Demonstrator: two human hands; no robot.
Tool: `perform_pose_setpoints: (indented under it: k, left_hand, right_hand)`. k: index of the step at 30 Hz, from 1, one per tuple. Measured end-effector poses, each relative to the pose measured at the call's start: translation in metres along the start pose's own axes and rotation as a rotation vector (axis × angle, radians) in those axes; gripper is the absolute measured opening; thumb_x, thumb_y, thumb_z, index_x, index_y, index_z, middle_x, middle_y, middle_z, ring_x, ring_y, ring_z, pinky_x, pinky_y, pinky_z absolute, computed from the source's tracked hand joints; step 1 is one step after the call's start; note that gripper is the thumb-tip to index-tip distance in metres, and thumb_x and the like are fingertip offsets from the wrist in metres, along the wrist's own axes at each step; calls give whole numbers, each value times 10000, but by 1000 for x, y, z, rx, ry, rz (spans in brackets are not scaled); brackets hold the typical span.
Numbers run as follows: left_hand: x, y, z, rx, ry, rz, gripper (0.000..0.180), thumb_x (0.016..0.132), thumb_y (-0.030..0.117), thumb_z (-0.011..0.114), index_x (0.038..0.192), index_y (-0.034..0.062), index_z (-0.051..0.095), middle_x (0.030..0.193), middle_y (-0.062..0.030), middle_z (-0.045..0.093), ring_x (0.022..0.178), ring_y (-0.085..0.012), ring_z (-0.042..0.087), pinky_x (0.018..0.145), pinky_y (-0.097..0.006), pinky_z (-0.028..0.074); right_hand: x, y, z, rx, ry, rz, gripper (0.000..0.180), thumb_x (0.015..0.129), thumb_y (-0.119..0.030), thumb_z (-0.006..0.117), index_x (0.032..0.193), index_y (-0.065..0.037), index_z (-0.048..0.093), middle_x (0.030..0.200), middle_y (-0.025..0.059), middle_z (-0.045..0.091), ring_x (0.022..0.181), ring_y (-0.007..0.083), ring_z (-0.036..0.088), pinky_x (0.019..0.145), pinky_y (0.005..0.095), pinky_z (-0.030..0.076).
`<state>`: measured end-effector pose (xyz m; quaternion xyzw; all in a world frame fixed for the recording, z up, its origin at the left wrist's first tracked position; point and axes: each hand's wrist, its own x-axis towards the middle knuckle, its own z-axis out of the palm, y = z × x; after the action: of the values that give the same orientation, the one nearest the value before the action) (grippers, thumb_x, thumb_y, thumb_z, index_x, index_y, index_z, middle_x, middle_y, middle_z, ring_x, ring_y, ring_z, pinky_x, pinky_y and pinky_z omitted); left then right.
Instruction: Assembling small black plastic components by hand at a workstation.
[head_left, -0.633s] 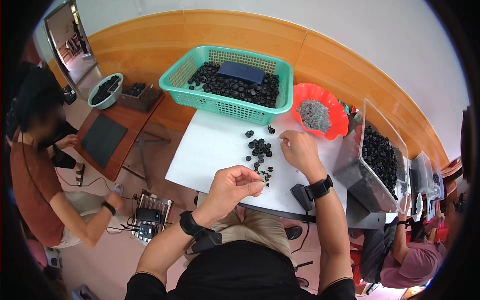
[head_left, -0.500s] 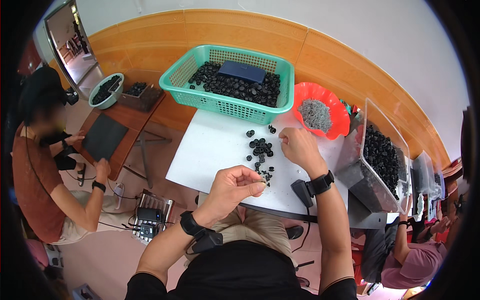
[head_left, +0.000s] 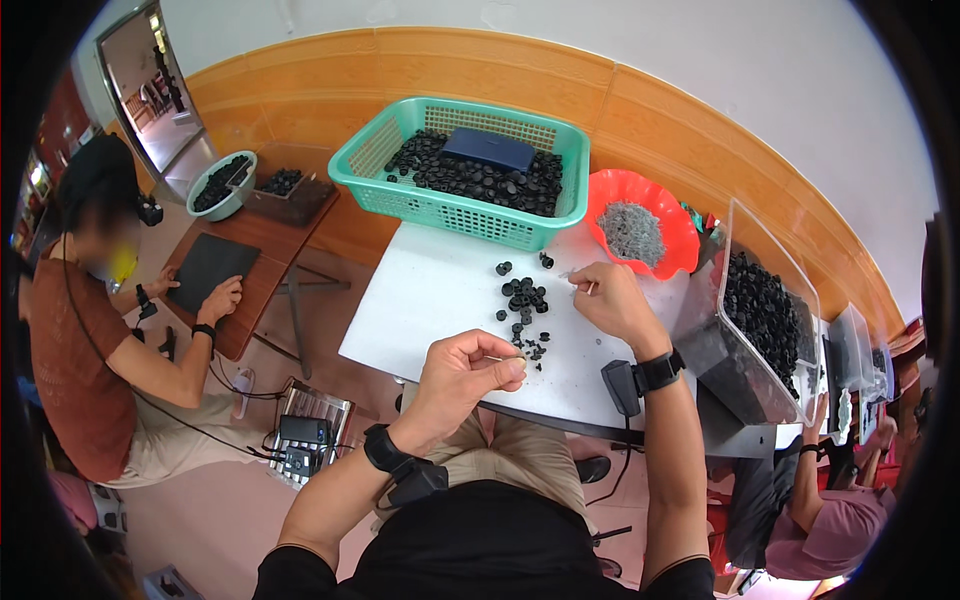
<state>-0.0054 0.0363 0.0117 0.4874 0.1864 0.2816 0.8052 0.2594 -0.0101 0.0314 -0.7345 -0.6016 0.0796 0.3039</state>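
Note:
Over the near edge of the white tabletop (head_left: 420,290), my left hand (head_left: 465,375) is closed in a pinch; what sits between thumb and forefinger is too small to make out. Farther right, my right hand (head_left: 615,302) has its thumb and fingers pressed together just above the table, and a faint thin bit shows by the tips. Between the two hands lies a loose cluster of small round black plastic parts (head_left: 523,294), with tinier black pieces (head_left: 536,352) nearer my left hand. Beyond my right hand, a red wavy-rimmed bowl (head_left: 682,232) holds a heap of small grey metal pieces (head_left: 632,233).
A green basket (head_left: 450,212) of black parts, with a dark blue box (head_left: 488,147) in it, stands at the back. A clear bin (head_left: 728,370) of black parts is at right. To the left, a co-worker (head_left: 85,340) holds a dark panel (head_left: 213,272) at a brown table (head_left: 240,325).
My right hand has shifted slightly right and nearer to me. My left hand stays almost in place, still pinched. The co-worker's near hand has moved up along the dark panel.

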Motion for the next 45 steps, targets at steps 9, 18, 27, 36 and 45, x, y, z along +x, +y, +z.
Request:
perform_pose_setpoints:
  k: [9,18,27,36,45]
  left_hand:
    - [0,-4,3,33,9,28,141,913,12,707,1035,-44,665,945,-126,705,861,-181,719,804,-310,620]
    - [2,-7,4,-60,36,-43,181,948,42,674,1114,-29,683,1000,-106,712,897,-174,712,856,-306,605]
    - [2,-11,7,-216,-15,-95,188,962,53,654,1137,-11,679,1045,-100,715,930,-173,712,876,-310,603]
    - [-1,-14,18,-190,-97,-68,179,964,32,643,1135,-6,679,1048,-113,719,952,-185,715,888,-323,605]
    - [0,-19,21,-87,-67,-87,168,940,-10,659,1105,-30,680,1019,-142,720,910,-195,722,860,-324,614]
  right_hand:
    - [-32,1,-10,210,-34,168,156,825,-43,682,937,64,684,747,64,661,658,98,619,592,264,495]
    - [-59,-12,4,595,82,121,151,905,-4,672,1039,63,685,839,71,695,707,114,638,656,278,526]
    - [-94,-39,20,981,-29,79,198,962,-34,654,1140,49,683,946,78,713,864,151,716,767,254,585]
    - [-102,-52,18,1167,-95,84,105,970,-34,639,1017,52,677,912,96,728,774,121,690,740,267,589]
    - [-106,-46,11,1131,-194,148,117,959,-74,674,987,39,682,873,80,728,758,103,675,707,257,581]
